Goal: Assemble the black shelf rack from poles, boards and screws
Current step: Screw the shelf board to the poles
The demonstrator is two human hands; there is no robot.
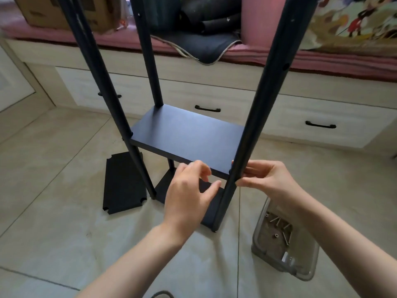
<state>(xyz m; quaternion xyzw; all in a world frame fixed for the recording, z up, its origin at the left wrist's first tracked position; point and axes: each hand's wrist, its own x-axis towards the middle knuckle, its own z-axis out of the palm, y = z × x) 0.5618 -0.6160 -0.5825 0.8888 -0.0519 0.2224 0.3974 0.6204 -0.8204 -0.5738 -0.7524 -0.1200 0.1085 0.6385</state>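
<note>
As our right hand [263, 179] pinches the pole [249, 134], our left hand [189, 194], fingers loosely apart, should steady the board [184, 134] level beside them.

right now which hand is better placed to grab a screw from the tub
Right hand: the clear tub of screws sits just below it, while the left hand is across the front pole.

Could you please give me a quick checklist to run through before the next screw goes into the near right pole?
1. Upper board seated against near right pole: ok.
2. Right hand pinching that pole at the joint: ok.
3. Left hand free of the board: cannot tell.
4. Screw already in that joint: cannot tell.
5. Screws in the clear tub within reach: ok.
6. Spare board flat on the floor: ok.
</note>
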